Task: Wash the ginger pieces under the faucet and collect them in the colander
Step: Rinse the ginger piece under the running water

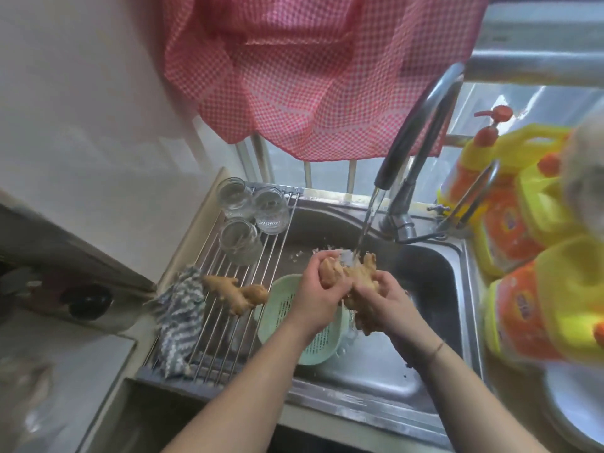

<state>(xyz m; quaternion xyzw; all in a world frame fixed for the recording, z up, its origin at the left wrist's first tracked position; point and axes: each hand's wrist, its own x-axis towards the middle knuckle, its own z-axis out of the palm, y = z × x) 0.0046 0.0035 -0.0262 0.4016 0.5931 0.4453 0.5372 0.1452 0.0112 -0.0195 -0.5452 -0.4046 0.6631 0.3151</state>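
Both hands hold one large knobbly ginger piece (pixel 353 273) over the steel sink (pixel 434 289). My left hand (pixel 313 289) grips its left end. My right hand (pixel 385 305) cups its lower right part. Water runs from the black-tipped faucet (pixel 411 138) straight onto the ginger and splashes. Just below the hands, inside the sink, sits the pale green colander (pixel 277 305), partly hidden by my left forearm. A second ginger piece (pixel 242 294) lies on the wire drying rack (pixel 228 322) to the left of the colander.
Three upturned glass jars (pixel 242 220) stand at the rack's far end. A blue-and-white cloth (pixel 179 318) lies on its left side. Yellow-orange detergent bottles (pixel 523 223) crowd the right counter, with white plates (pixel 578 403) below them. A red checked cloth (pixel 310 70) hangs above.
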